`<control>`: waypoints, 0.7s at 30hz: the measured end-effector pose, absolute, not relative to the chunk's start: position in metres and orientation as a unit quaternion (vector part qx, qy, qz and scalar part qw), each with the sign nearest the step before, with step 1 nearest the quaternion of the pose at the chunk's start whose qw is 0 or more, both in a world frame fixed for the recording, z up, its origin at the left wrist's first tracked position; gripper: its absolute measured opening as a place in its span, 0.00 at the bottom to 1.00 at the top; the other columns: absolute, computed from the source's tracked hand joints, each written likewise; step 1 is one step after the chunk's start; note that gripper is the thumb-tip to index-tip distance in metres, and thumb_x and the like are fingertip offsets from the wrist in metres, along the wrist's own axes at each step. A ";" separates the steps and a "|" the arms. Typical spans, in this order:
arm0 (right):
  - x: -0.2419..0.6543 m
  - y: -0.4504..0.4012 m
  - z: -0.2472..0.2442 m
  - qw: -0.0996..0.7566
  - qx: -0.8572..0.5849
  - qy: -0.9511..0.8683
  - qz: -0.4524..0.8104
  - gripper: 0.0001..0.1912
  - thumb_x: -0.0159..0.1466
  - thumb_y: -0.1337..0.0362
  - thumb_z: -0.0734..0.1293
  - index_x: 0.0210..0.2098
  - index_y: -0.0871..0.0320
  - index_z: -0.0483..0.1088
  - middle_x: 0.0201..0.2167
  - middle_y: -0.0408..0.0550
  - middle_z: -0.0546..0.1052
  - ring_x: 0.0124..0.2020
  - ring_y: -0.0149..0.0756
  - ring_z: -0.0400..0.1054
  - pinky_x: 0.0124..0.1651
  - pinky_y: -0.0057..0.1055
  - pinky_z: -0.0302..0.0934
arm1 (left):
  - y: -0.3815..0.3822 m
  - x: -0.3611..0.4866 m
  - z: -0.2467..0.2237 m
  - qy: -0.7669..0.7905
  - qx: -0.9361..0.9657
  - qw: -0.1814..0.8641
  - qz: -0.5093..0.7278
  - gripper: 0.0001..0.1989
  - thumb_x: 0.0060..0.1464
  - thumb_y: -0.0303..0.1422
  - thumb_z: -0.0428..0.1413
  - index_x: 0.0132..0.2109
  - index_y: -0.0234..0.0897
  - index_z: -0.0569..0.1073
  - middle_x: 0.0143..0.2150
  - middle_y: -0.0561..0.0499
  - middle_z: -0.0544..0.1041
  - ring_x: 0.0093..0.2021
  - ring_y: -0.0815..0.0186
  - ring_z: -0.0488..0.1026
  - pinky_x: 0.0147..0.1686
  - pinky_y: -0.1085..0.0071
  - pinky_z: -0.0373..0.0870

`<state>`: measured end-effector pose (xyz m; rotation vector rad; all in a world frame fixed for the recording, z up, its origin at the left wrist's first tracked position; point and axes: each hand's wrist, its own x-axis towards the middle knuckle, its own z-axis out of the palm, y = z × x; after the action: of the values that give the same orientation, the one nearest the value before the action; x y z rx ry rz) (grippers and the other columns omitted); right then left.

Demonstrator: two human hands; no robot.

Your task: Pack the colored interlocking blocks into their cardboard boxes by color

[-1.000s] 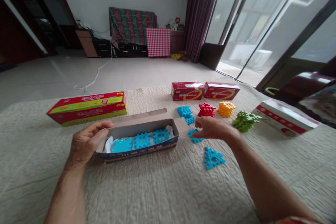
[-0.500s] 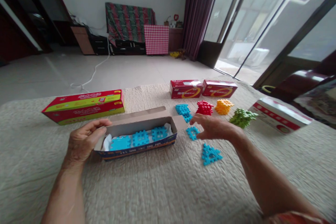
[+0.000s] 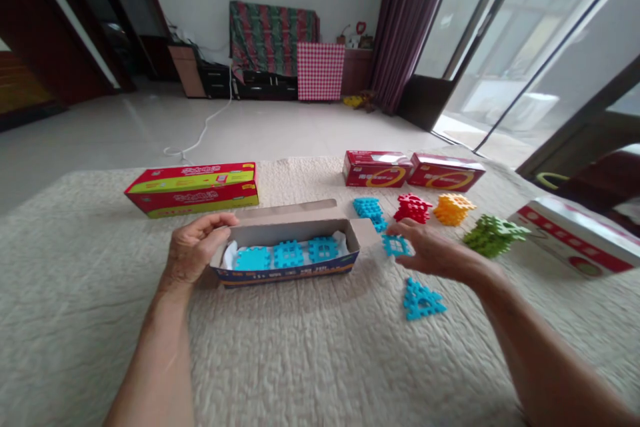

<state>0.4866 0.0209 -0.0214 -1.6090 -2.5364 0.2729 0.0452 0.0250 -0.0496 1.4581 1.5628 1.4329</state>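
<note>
My left hand (image 3: 196,248) grips the left end of an open cardboard box (image 3: 290,275) with a dark blue printed side. Inside it, on white lining, lie three blue toothed building pieces: a solid one (image 3: 253,258) and two with cut-out holes (image 3: 288,254). To the right of the box, my right hand (image 3: 434,250) has its thumb and fingers closed on a blue square window-shaped piece (image 3: 395,245). A blue triangular piece (image 3: 423,299) lies nearer me. Behind the held piece is a stack of blue pieces (image 3: 369,211).
Red (image 3: 413,208), yellow (image 3: 453,209) and green (image 3: 493,235) stacks of pieces stand to the right. Two red boxes (image 3: 377,169) are behind them, a white-and-red box (image 3: 580,233) is far right, and a red-green box (image 3: 195,191) is at left. A quilted cover (image 3: 300,360) lies beneath everything.
My view has turned left, so everything sits farther right in the picture. The right hand has closed on the blue square piece beside the box. The left hand keeps its hold on the box.
</note>
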 end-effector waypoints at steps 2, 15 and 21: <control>0.485 0.023 -0.007 0.094 -0.546 -0.831 0.049 0.23 0.55 0.61 0.69 0.50 0.58 0.70 0.47 0.57 0.74 0.46 0.48 0.70 0.49 0.46 0.65 | 0.025 0.047 -0.049 0.580 0.547 0.276 0.537 0.13 0.45 0.36 0.60 0.38 0.36 0.80 0.37 0.50 0.82 0.37 0.63 0.77 0.37 0.72 0.71; 0.287 0.027 0.045 0.144 -0.336 -0.926 0.090 0.22 0.57 0.62 0.70 0.51 0.59 0.70 0.47 0.54 0.74 0.42 0.40 0.70 0.43 0.34 0.64 | 0.030 0.048 -0.051 0.552 0.566 0.253 0.558 0.15 0.52 0.39 0.56 0.42 0.35 0.79 0.37 0.48 0.83 0.39 0.61 0.78 0.45 0.67 0.73; 0.254 0.035 0.031 0.117 -0.282 -0.950 0.072 0.21 0.56 0.64 0.70 0.50 0.60 0.70 0.45 0.55 0.74 0.40 0.40 0.70 0.42 0.34 0.64 | 0.029 0.049 -0.050 0.538 0.568 0.259 0.566 0.13 0.52 0.38 0.56 0.41 0.35 0.79 0.36 0.48 0.83 0.38 0.61 0.79 0.43 0.66 0.74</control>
<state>0.2545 0.0350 0.0307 -0.8248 -2.7792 0.2093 0.0494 0.0293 -0.0498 1.5394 1.4578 1.5347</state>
